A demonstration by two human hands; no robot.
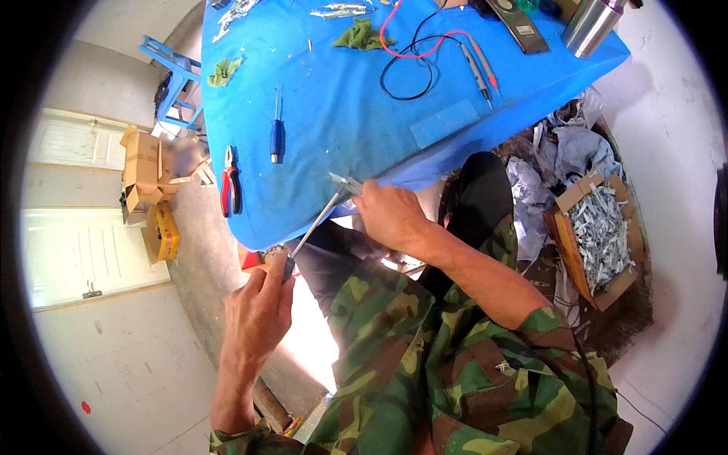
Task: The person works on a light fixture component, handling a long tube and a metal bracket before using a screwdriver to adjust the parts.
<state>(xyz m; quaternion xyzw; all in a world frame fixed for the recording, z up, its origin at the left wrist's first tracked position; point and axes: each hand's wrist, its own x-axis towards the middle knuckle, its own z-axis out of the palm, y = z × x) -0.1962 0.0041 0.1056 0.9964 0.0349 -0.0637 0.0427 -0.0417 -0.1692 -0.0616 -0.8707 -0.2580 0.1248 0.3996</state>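
Note:
My left hand (256,312) is closed around the dark handle of a screwdriver (315,225). Its long metal shaft slants up and right to a small silvery metal piece (346,183), which my right hand (390,217) grips at the table's near edge. The shaft's tip meets or overlaps this piece; exact contact is too small to make out. On the blue-covered table (326,121), pliers with red and black handles (231,183) lie at the left edge. A second screwdriver with a blue handle (277,140) lies farther in.
Test probes with red and black leads (476,68), a green cloth (361,35) and a steel flask (593,26) occupy the table's far part. To the right, a cardboard box (585,262) holds many small metal pieces beside plastic bags (580,152). A blue stool (178,80) stands left.

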